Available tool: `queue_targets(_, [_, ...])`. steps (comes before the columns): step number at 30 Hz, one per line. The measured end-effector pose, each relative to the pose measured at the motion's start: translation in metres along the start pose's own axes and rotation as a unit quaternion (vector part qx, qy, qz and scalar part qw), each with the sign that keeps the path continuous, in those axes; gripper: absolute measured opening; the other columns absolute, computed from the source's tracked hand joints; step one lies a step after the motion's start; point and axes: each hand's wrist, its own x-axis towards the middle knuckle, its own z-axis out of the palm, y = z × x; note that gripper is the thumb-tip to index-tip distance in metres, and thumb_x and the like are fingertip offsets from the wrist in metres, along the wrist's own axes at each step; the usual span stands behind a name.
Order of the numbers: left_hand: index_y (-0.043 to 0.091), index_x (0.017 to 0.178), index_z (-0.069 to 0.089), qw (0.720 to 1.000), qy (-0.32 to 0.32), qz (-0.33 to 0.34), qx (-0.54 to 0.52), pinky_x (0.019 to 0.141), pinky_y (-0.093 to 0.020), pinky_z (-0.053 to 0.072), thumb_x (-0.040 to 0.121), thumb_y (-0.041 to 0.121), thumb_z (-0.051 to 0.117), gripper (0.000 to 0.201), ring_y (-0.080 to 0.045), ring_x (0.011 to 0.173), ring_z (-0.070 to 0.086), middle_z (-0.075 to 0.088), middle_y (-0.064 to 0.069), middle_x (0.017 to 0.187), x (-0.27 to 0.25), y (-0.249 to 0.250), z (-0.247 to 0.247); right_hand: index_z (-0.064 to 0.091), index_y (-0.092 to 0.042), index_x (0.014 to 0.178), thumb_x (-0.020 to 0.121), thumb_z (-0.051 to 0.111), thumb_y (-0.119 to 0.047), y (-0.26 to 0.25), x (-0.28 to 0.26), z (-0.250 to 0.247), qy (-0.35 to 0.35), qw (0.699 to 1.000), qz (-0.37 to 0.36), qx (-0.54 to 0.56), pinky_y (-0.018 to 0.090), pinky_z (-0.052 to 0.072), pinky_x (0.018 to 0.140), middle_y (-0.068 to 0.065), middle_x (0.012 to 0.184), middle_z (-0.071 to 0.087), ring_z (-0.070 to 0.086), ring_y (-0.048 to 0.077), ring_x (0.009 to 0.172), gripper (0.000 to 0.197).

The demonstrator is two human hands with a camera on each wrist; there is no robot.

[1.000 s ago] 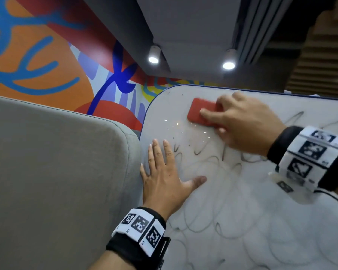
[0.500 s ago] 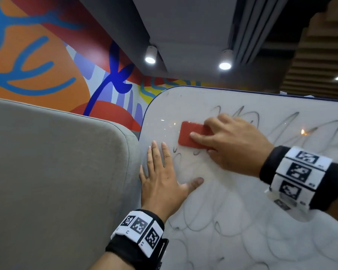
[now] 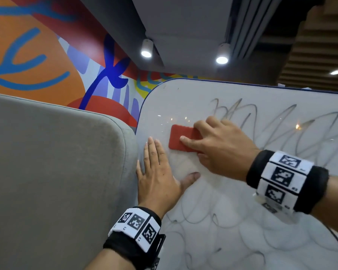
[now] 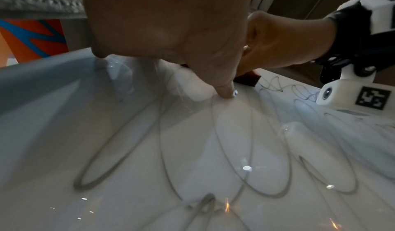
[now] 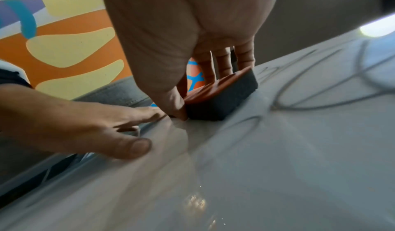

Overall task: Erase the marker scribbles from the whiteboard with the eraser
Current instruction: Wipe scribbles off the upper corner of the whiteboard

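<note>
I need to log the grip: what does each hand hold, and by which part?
The right hand grips the eraser by its long sides, fingers over its red top. The left hand holds nothing; it lies flat on the whiteboard.

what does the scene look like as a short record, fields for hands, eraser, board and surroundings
right hand: grips the eraser, pad flat on the board
left hand: flat on the whiteboard near its left edge, fingers straight
eraser: red top, dark pad
scribbles: grey loops remain to the right of and below the hands
cleaner patch: upper left part of the board
surroundings: grey cushion left of the board, painted wall behind
</note>
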Motion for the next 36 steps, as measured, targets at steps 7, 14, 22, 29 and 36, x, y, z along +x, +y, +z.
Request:
queue_targets(7, [0.012, 0.152, -0.027, 1.000, -0.009, -0.004, 0.010, 0.115, -0.039, -0.014, 0.062, 0.101, 0.017, 0.134, -0.016, 0.150, -0.025, -0.031, -0.004, 0.161, -0.002, 0.000, -0.003, 0.060, -0.026, 0.132, 0.079, 0.070, -0.028, 0.034, 0.029, -0.013, 0.020, 0.992, 0.119, -0.022, 0.037, 0.038, 0.063, 0.017, 0.103, 0.059, 0.054, 0.037, 0.087, 0.054])
queue_targets(14, [0.009, 0.155, -0.018, 1.000, 0.019, 0.003, -0.001, 0.119, -0.041, -0.008, 0.065, 0.099, 0.021, 0.133, -0.016, 0.152, -0.018, -0.022, -0.005, 0.165, -0.004, -0.002, 0.005, 0.064, -0.026, 0.128, 0.074, 0.074, -0.030, -0.015, 0.003, 0.009, -0.005, 1.000, 0.015, 0.015, 0.039, 0.046, 0.066, 0.012, 0.103, 0.060, 0.055, 0.031, 0.086, 0.055])
queue_targets(22, [0.012, 0.153, -0.025, 1.000, -0.013, -0.007, 0.006, 0.121, -0.043, -0.008, 0.066, 0.099, 0.022, 0.131, -0.016, 0.150, -0.023, -0.029, -0.003, 0.162, -0.005, -0.002, -0.001, 0.054, -0.035, 0.138, 0.085, 0.071, -0.035, 0.059, 0.018, -0.022, -0.002, 0.988, 0.156, -0.005, 0.041, 0.048, 0.073, 0.013, 0.116, 0.058, 0.051, 0.035, 0.099, 0.056])
queue_targets(29, [0.013, 0.155, -0.020, 1.000, 0.006, -0.003, 0.001, 0.122, -0.045, -0.004, 0.063, 0.099, 0.019, 0.132, -0.015, 0.151, -0.021, -0.024, -0.003, 0.164, -0.004, -0.003, 0.004, 0.056, -0.024, 0.136, 0.076, 0.075, -0.027, 0.004, -0.030, 0.006, -0.029, 1.000, -0.008, -0.001, 0.041, 0.050, 0.068, 0.015, 0.111, 0.059, 0.054, 0.033, 0.090, 0.063])
queue_targets(36, [0.012, 0.153, -0.024, 1.000, -0.013, -0.001, 0.017, 0.122, -0.046, -0.006, 0.066, 0.098, 0.017, 0.129, -0.016, 0.150, -0.025, -0.028, -0.005, 0.162, -0.006, -0.003, 0.003, 0.056, -0.027, 0.138, 0.085, 0.072, -0.033, 0.064, -0.006, -0.023, -0.011, 0.991, 0.131, -0.010, 0.040, 0.050, 0.072, 0.014, 0.115, 0.061, 0.055, 0.035, 0.096, 0.056])
